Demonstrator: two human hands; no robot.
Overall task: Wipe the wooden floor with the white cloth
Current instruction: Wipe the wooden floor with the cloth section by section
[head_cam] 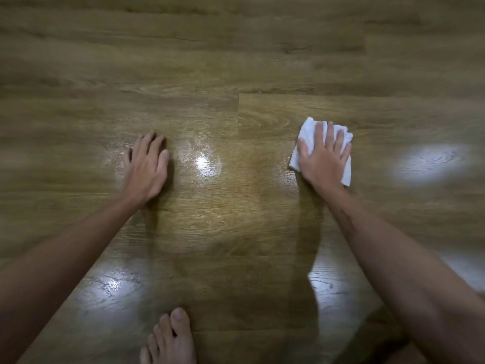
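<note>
The right hand [324,156] is pressing flat on the white cloth [308,128], while the left hand [148,166] is resting spread, empty, on the wooden floor [236,48].

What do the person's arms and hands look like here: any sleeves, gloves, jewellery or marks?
Both forearms are bare to the frame edge: no sleeves show. The left hand and right hand wear no gloves, rings or watch. A faint darker streak runs along the right forearm. Motion blur softens finer detail.

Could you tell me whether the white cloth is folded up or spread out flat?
Folded, or at least bunched. The white cloth forms a compact pad barely wider than the right hand pressing it to the floor.
</note>
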